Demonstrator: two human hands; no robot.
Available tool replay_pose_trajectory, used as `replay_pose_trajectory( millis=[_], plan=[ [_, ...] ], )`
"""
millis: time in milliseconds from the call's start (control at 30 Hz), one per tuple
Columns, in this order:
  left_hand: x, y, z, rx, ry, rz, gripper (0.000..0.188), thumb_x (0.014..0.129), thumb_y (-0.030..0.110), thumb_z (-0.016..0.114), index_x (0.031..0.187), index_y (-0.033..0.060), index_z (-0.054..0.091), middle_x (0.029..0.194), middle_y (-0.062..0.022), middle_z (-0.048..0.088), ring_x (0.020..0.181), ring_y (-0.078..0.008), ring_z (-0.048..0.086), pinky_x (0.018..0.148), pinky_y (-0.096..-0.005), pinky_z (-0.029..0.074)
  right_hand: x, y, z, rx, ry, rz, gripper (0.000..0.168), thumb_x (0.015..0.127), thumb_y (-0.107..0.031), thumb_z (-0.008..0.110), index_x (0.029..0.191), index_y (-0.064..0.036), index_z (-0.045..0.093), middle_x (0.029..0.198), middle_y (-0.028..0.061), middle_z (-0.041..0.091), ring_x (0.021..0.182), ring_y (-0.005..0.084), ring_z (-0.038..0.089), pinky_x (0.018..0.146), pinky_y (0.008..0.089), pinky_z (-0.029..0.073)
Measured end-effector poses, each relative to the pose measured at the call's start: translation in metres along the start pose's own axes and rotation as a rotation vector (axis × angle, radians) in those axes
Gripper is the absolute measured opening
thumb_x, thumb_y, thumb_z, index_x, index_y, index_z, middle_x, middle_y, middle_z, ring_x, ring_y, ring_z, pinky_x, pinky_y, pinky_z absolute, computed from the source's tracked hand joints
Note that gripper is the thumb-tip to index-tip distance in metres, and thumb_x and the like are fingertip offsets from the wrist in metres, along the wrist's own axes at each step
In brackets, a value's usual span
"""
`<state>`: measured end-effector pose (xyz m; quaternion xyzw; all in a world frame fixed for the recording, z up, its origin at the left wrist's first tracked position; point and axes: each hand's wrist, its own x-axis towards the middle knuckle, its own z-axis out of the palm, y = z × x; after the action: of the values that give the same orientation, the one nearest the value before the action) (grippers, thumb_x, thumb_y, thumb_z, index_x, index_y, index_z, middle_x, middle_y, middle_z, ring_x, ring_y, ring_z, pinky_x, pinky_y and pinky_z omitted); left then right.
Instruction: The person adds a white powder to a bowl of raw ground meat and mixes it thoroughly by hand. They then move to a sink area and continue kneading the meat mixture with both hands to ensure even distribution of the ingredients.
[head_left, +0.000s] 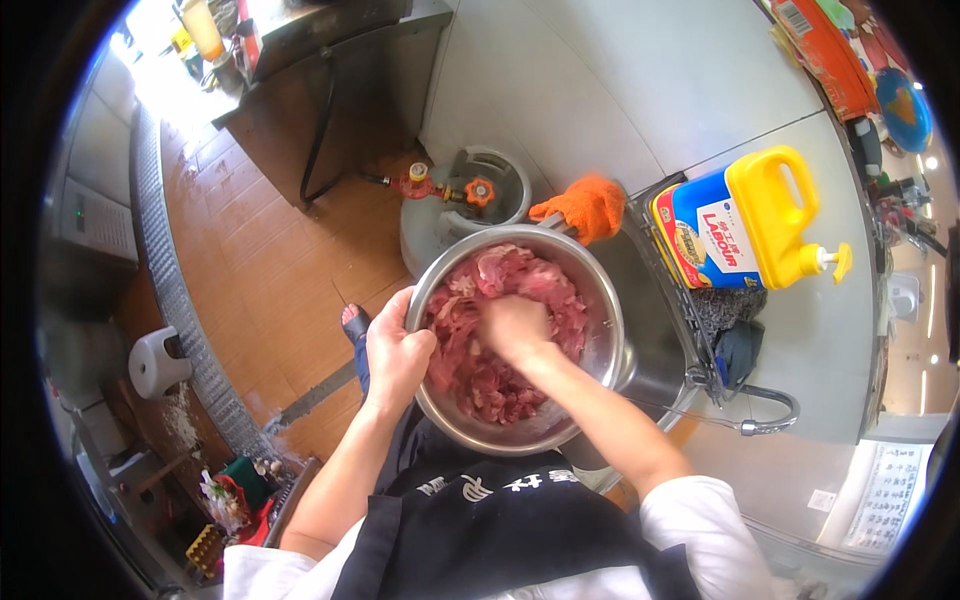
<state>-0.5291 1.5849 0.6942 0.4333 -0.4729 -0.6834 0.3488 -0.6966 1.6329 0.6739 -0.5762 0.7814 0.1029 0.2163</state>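
A round stainless steel bowl (517, 442) stands before me, well filled with raw sliced red meat (499, 397). My left hand (395, 349) grips the bowl's rim on its left side, the thumb over the edge. Pressed down into the middle of the meat is my right hand (517, 328); it is blurred, and its fingers are hidden, so whether they close on any pieces cannot be told.
Beyond the bowl stand a gas cylinder (420, 240) with an orange valve and an orange cloth (592, 206). At right are a metal sink (652, 300), its faucet (772, 429) and a yellow LABOUR detergent jug (780, 217). A white stool (154, 361) sits at left.
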Motion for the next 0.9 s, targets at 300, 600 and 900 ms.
replay_pose_trajectory(
  millis=[300,600,900],
  plan=[
    [0.003,-0.002,0.012,0.200,0.015,0.038,0.046,0.068,-0.006,0.047,0.111,-0.0007,0.061,0.090,-0.0041,0.065,0.082,-0.0109,0.059,0.078,-0.0215,0.045,-0.032,-0.012,-0.009,-0.413,0.373,-0.488,0.023,0.075,-0.013,0.060,0.095,-0.009,0.069,0.118,0.0085,0.057,0.116,0.0256,0.051,0.100,0.0569,0.034],
    [-0.015,-0.012,0.009,0.047,0.055,0.056,0.044,0.065,-0.008,0.046,0.107,-0.0009,0.061,0.085,-0.0038,0.063,0.077,-0.0102,0.056,0.073,-0.0224,0.046,-0.054,-0.003,0.023,0.286,0.126,-0.270,0.041,0.080,-0.004,0.053,0.119,-0.015,0.053,0.116,0.0242,0.053,0.094,0.0403,0.062,0.069,0.0490,0.055],
    [-0.016,-0.013,-0.001,-0.012,0.097,0.149,0.045,0.066,-0.010,0.045,0.108,-0.0031,0.059,0.087,-0.0036,0.063,0.078,-0.0099,0.057,0.073,-0.0216,0.046,-0.053,0.029,-0.018,0.003,0.223,-0.039,0.012,0.075,-0.008,0.054,0.074,-0.007,0.066,0.071,0.0121,0.066,0.070,0.0302,0.067,0.058,0.0414,0.054]
  ],
)
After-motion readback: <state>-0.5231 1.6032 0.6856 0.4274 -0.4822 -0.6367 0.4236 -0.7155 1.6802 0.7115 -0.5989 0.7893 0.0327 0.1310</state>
